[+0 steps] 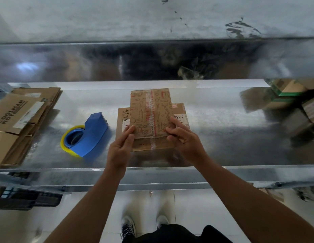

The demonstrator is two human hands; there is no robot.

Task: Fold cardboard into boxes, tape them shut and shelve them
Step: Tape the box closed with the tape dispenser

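A small printed cardboard box (150, 111) with clear tape along its middle seam stands on a flat cardboard piece (179, 111) in the middle of the metal shelf (214, 137). My left hand (122, 144) holds its near left edge, fingers lying along the side. My right hand (183, 135) grips its near right corner, fingers curled over the top. A blue tape dispenser (87, 135) with a yellow-rimmed roll lies on the shelf to the left of the box, apart from both hands.
A stack of flattened cardboard (21, 120) lies at the shelf's left end. Several folded boxes (293, 106), some with green print, are piled at the right end. A shiny metal back wall (152, 62) rises behind. My shoes (128, 227) stand on the pale floor below.
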